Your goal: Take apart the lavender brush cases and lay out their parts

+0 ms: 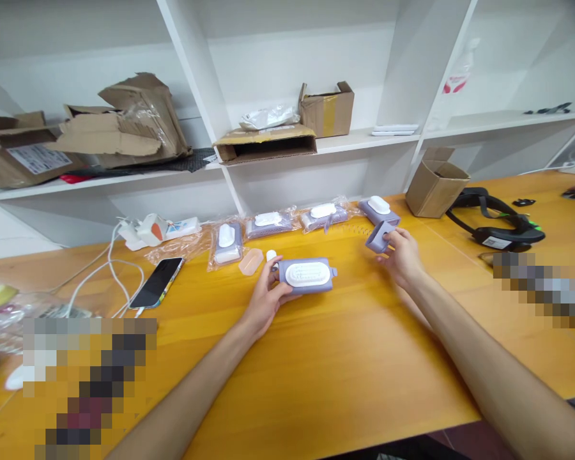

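Observation:
My left hand (pixel 264 297) grips the left end of a lavender box-shaped body (pixel 311 287) with a ridged white oval pad on top. A small tab sticks out of the body's right end. To the right, my right hand (pixel 402 255) pinches a hollow lavender end piece (pixel 378 237), held apart from the body. Behind the left hand lie a translucent peach-coloured tray (pixel 252 262) and a small white cap (pixel 271 255). A thin coil spring (pixel 358 229) lies left of the end piece. Just behind it sits another lavender unit with a white oval top (pixel 379 207).
Several similar lavender units, some in clear plastic such as this one (pixel 227 241), line the back of the table. A phone (pixel 158 282), cables and a power strip (pixel 148 230) lie left. An open cardboard box (pixel 436 185) and black headset (pixel 498 223) stand right. Shelves with cartons rise behind.

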The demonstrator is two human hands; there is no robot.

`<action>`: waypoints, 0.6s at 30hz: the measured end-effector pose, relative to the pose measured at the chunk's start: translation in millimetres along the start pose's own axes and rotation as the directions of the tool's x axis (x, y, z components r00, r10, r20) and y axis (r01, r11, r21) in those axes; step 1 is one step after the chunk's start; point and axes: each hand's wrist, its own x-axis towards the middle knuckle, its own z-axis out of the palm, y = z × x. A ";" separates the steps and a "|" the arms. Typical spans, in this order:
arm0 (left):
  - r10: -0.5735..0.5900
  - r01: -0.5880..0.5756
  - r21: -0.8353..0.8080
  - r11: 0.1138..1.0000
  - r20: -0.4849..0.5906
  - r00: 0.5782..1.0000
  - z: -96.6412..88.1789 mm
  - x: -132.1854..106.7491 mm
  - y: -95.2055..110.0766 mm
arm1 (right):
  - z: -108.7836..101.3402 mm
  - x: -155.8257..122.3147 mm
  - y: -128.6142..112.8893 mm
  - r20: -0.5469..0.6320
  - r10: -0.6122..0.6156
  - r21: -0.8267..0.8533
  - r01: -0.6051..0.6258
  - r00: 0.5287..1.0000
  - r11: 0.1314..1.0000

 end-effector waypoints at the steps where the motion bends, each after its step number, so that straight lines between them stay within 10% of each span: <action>1: -0.001 0.000 0.037 0.999 0.037 0.999 -0.7 -0.8 0.2 | -0.4 0.9 1.1 -0.008 0.005 0.015 -0.004 1.000 1.000; 9: 0.031 -0.136 0.361 0.922 0.281 0.959 -4.5 -6.6 -4.3 | 15.0 -10.1 17.8 0.125 0.063 0.072 -0.072 0.990 0.995; 18: 0.045 -0.528 0.708 0.469 0.578 0.815 2.0 -18.9 3.8 | 23.2 -19.0 26.8 0.342 0.102 -0.006 -0.106 0.934 0.994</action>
